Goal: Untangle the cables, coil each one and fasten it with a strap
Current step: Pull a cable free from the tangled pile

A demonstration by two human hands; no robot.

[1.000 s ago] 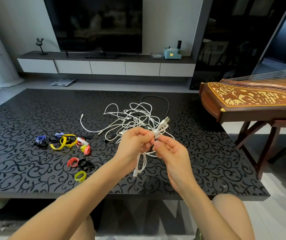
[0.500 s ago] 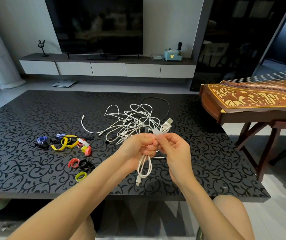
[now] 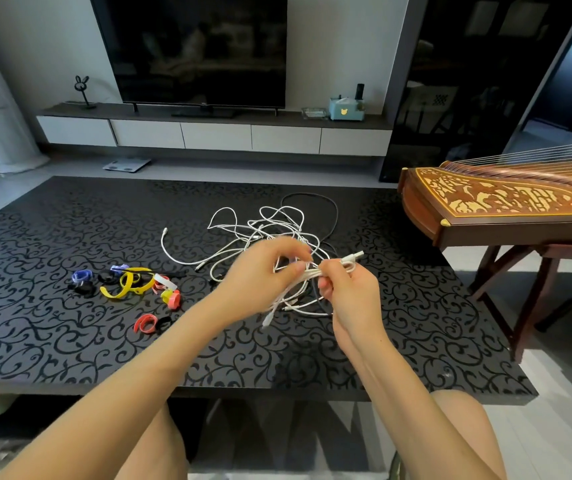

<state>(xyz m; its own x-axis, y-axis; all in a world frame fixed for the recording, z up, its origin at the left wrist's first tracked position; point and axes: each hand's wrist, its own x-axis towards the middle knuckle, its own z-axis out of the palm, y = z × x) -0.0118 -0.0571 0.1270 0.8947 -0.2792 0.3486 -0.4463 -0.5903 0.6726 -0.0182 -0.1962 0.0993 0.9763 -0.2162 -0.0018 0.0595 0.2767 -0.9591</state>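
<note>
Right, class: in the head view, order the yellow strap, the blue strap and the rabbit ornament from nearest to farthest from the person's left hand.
From the left hand:
1. yellow strap, on the table, to its left.
2. blue strap, further left on the table.
3. rabbit ornament, far back on the TV shelf.
</note>
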